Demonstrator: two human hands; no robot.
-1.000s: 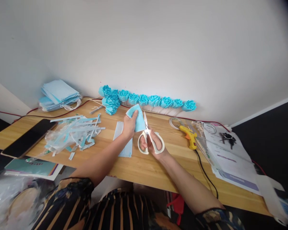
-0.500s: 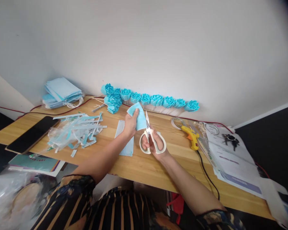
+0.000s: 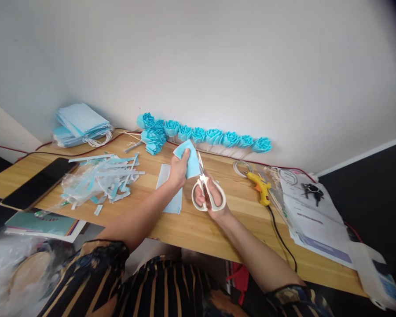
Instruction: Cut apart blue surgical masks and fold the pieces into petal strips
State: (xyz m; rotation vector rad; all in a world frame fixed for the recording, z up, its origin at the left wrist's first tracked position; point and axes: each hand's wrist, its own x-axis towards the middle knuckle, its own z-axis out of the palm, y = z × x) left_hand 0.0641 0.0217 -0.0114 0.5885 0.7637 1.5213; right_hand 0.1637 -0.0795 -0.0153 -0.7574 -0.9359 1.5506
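Note:
My left hand pinches a folded piece of light-blue face-mask fabric, thumb on top, above the middle of the table. In my right hand are white-handled scissors, fingers through the loops. The blades point up and away, along the right edge of the fabric, and look slightly parted. Below my left wrist, flat pale-blue mask material lies on the wood, partly hidden by my forearm. Behind my hands a row of blue fabric flowers on thin sticks rests along the wall.
Cut strips lie heaped at left beside a black phone. A stack of masks sits at the back left. To the right are a yellow glue gun with its cord, papers and keys. The wooden table has its front edge near me.
The scissors' handles have come slightly closer together beside the fabric. My left hand keeps its hold. The whole view has shifted a little.

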